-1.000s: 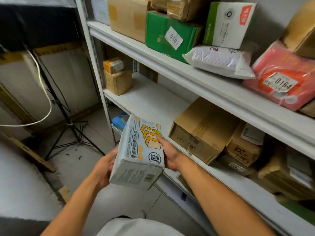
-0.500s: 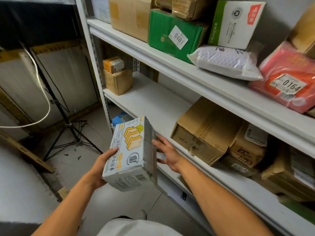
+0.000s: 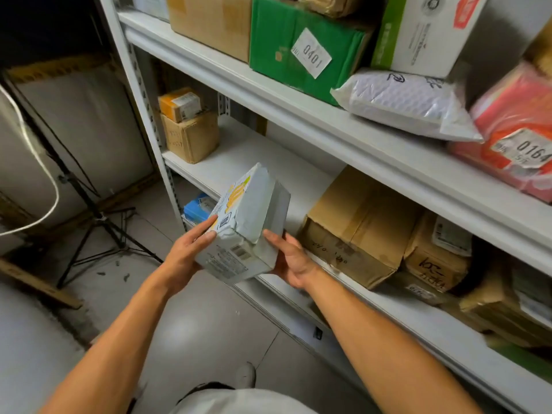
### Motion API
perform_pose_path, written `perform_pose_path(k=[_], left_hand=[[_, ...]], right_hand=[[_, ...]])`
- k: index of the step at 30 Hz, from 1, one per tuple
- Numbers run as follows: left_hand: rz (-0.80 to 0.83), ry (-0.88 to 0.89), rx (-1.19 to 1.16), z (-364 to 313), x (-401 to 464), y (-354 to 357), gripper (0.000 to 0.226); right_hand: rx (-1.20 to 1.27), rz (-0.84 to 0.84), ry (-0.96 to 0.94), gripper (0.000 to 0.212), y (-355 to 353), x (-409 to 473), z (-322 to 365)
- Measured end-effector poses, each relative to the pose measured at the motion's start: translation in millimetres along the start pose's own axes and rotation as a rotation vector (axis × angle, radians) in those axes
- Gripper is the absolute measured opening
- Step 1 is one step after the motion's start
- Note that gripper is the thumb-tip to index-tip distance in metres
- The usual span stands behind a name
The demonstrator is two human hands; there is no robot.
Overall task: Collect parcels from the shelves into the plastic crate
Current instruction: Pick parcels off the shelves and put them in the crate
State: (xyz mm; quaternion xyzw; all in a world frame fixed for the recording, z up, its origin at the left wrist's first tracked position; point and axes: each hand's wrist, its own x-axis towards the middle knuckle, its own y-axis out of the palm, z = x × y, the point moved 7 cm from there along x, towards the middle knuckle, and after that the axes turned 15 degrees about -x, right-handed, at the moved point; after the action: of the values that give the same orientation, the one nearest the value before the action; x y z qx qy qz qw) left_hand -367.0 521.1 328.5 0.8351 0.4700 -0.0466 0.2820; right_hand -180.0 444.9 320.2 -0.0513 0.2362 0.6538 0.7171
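Parcel (image 3: pixel 248 225) in both hands, shelf (image 3: pixel 373 150) beside

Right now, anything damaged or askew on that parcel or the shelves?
Yes. The grey-white box, held between the left hand and right hand, has a crumpled, torn near corner. On the top shelf, the white padded mailer overhangs the front edge.

Grey, yellow-printed parcel (image 3: pixel 248 228); green box (image 3: pixel 298 52)

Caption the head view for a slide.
Both hands, left and right, hold a grey box beside shelves of parcels.
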Motion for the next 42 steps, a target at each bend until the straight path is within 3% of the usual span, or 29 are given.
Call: perform_pose_path(k=[1,3,5,8,10,14,17,21,24,26,29,31,35,38,40,42], left_hand=[[0.096,-0.013,0.021,-8,9,5,0.103],[0.112,-0.004,0.123,-22,35,6,0.096],[-0.034,0.003,0.14,-31,65,1,0.092],[-0.372,0.049,0.198,-36,94,-8,0.073],[-0.492,0.051,0.22,-31,103,-4,0.059],[-0.326,0.038,-0.008,-16,126,27,0.065],[-0.252,0.057,-0.043,-6,126,49,0.065],[-0.224,0.158,0.241,19,104,82,0.059],[0.006,0.112,0.303,46,103,124,0.049],[0.151,0.057,0.317,57,105,155,0.048],[0.232,-0.007,0.249,60,104,188,0.036],[0.185,-0.007,0.247,60,106,189,0.034],[0.104,-0.009,0.275,60,104,170,0.023],[0.024,0.093,0.346,52,86,150,0.037],[0.009,0.073,0.359,56,76,133,0.05],[0.033,0.009,0.309,64,69,121,0.045]], right_hand=[[0.011,-0.026,-0.034,0.091,-1,4,13],[-0.003,-0.076,-0.085,0.072,-5,10,32],[-0.103,-0.112,-0.085,0.065,-8,14,39],[-0.178,-0.141,-0.017,0.076,-11,16,31],[-0.209,-0.172,0.004,0.075,-18,14,22],[-0.288,-0.293,0.077,0.058,-40,-2,-3],[-0.281,-0.493,0.108,0.036,-66,-29,-18],[-0.377,-1.02,0.107,0.02,-122,-82,-33],[-0.366,-1.402,0.186,0.022,-157,-131,-41],[-0.36,-1.501,0.23,0.034,-176,-153,-43],[-0.349,-1.359,0.285,0.069,-194,-159,-40],[-0.399,-1.207,0.264,0.072,-193,-154,-36],[-0.287,-1.196,0.172,0.057,-185,-158,-42],[-0.122,-1.28,0.073,0.02,-175,-175,-58],[0.002,-1.279,0.05,0.026,-172,-190,-66],[0.05,-1.205,0.049,0.026,-173,-198,-71]])
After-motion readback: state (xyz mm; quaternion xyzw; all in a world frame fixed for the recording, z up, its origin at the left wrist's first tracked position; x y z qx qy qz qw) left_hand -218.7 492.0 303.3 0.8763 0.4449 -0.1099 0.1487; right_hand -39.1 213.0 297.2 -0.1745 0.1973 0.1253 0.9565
